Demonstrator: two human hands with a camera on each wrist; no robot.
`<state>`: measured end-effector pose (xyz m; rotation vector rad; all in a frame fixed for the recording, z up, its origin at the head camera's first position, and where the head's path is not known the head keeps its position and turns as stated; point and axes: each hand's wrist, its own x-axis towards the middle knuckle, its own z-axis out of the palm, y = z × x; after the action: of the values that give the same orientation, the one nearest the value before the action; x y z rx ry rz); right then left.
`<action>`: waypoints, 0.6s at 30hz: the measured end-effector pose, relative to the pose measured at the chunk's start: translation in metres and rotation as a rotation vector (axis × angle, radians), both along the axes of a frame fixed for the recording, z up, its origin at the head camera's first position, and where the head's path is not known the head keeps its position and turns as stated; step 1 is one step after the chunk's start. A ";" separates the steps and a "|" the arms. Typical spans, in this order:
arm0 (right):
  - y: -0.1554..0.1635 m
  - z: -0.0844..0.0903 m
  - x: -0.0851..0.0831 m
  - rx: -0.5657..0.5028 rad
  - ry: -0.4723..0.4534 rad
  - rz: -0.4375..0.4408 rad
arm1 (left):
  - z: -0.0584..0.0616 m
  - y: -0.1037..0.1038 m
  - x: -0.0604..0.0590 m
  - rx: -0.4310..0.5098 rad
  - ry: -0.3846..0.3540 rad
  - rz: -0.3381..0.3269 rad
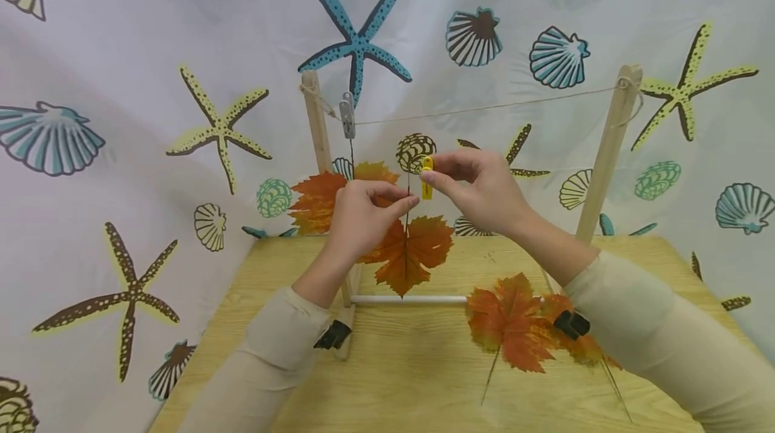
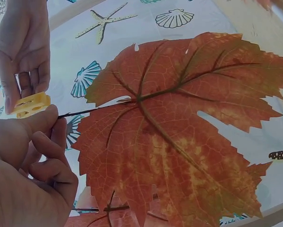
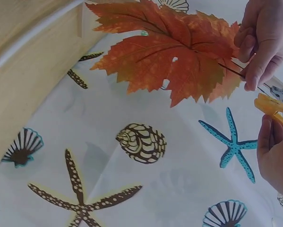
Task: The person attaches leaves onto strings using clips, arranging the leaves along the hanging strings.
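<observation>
My left hand (image 1: 369,214) pinches the thin dark stem of an orange-red maple leaf (image 1: 407,255), which hangs below the fingers. Close by on the right, my right hand (image 1: 484,187) holds a yellow clothespin (image 1: 427,179) between thumb and fingers, a little apart from the stem. In the left wrist view the leaf (image 2: 179,123) spreads wide beside the left fingers. Behind the left hand, a second leaf (image 1: 317,201) hangs by its stem from a grey clothespin (image 1: 347,115) on the string (image 1: 484,107).
The string runs between two wooden posts (image 1: 608,150), with a white rod (image 1: 412,300) low between them. More leaves (image 1: 511,325) lie on the wooden table (image 1: 412,379) at right, partly under the right forearm. A patterned cloth (image 1: 242,3) with starfish and shells stands behind.
</observation>
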<state>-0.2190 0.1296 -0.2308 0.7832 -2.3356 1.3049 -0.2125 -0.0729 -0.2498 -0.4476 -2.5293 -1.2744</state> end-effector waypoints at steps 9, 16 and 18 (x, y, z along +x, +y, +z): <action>-0.002 0.026 0.001 0.042 0.045 -0.074 | 0.013 0.003 -0.007 -0.003 -0.024 0.038; -0.007 0.041 -0.001 0.046 0.053 -0.062 | 0.024 0.002 -0.012 -0.009 -0.029 0.040; -0.010 0.046 -0.001 0.046 0.062 -0.057 | 0.028 0.002 -0.013 -0.012 -0.038 0.051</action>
<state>-0.2205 0.1200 -0.1851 0.7548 -2.3289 1.1910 -0.2258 -0.0712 -0.2222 -0.3624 -2.5639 -1.2616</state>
